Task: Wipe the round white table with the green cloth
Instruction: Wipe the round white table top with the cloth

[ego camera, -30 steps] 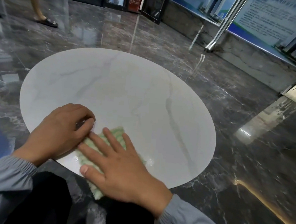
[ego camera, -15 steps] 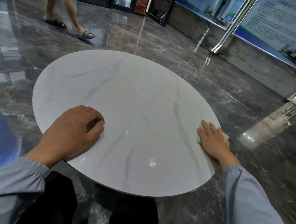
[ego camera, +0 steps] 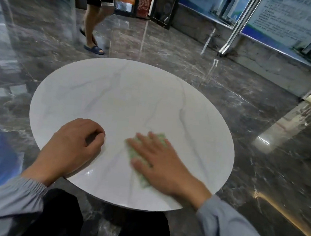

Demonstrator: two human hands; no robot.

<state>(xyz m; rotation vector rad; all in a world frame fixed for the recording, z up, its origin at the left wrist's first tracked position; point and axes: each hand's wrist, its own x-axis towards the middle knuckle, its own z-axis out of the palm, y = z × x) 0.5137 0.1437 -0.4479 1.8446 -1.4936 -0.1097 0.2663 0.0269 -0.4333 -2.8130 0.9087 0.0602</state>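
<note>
Glossy dark floor (ego camera: 247, 100), round white table (ego camera: 134, 96) up front, mid-wipe by the look of it.
Right hand (ego camera: 163, 162), grip spread flat, presses the green cloth (ego camera: 133, 151) onto the table's near side for full contact; left hand (ego camera: 74, 148), grip curled on nothing, braces beside it, probably steadying.

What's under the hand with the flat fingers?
The green cloth lies under the right hand, pressed on the round white table. Its edges peek out past the fingers and thumb; the palm covers its middle.
</note>
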